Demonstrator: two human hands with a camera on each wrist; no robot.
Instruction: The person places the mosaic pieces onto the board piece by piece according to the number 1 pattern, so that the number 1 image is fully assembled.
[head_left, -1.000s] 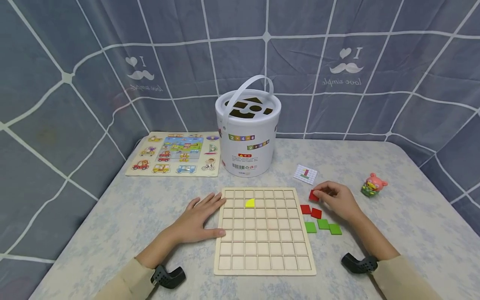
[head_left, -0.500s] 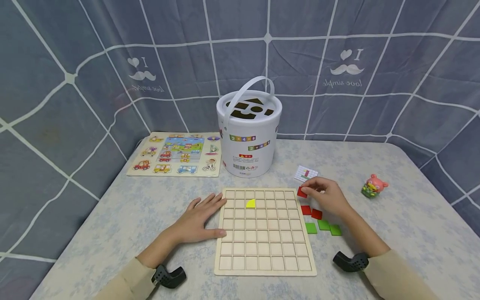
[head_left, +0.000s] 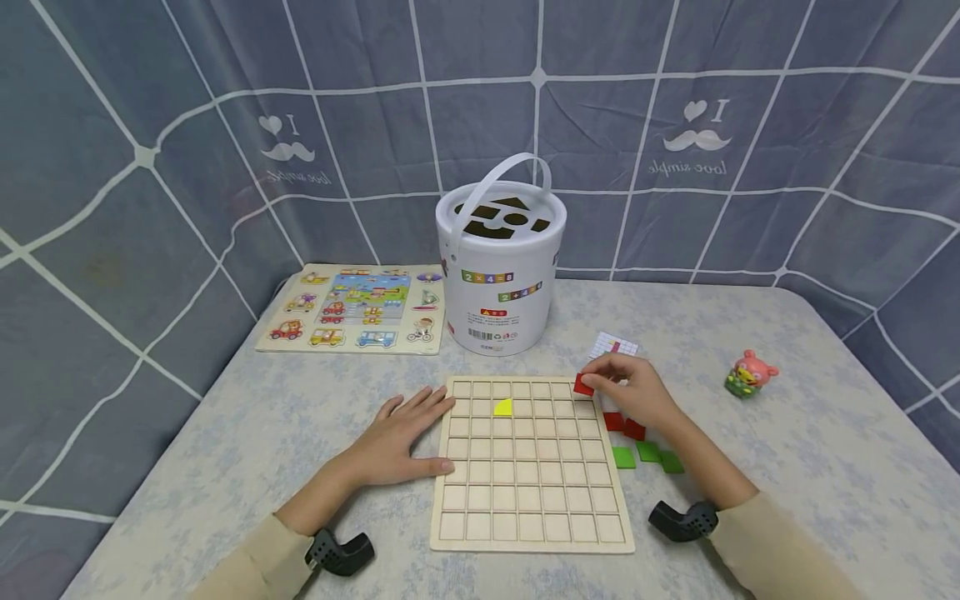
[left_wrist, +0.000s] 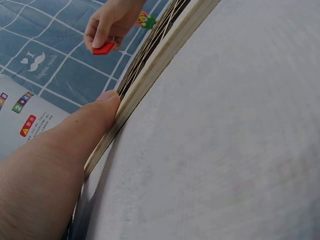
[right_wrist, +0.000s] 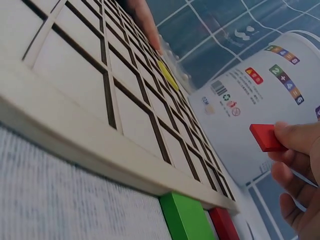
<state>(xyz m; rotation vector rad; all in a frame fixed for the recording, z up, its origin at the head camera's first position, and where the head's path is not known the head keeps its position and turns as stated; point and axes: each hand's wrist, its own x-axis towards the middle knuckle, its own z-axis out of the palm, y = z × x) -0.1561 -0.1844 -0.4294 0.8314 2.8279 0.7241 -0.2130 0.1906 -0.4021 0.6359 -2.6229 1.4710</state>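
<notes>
Red tile point(head_left: 583, 385) pinched in right hand point(head_left: 633, 392), left hand point(head_left: 397, 437) flat against board point(head_left: 528, 500)

Open air above the grid board point(head_left: 525, 492), nearly all cells bare but for a yellow piece point(head_left: 502, 407). White bucket point(head_left: 501, 267) blocking just behind its far edge. Red and green tiles point(head_left: 636, 442) crowding the right edge. Left hand point(head_left: 397, 433) against the left edge. Bare desk point(head_left: 810, 467) farther right, up to a small toy point(head_left: 748, 372).

Head view looks down; both wrist views skim the grid board point(head_left: 531, 462) closely.
</notes>
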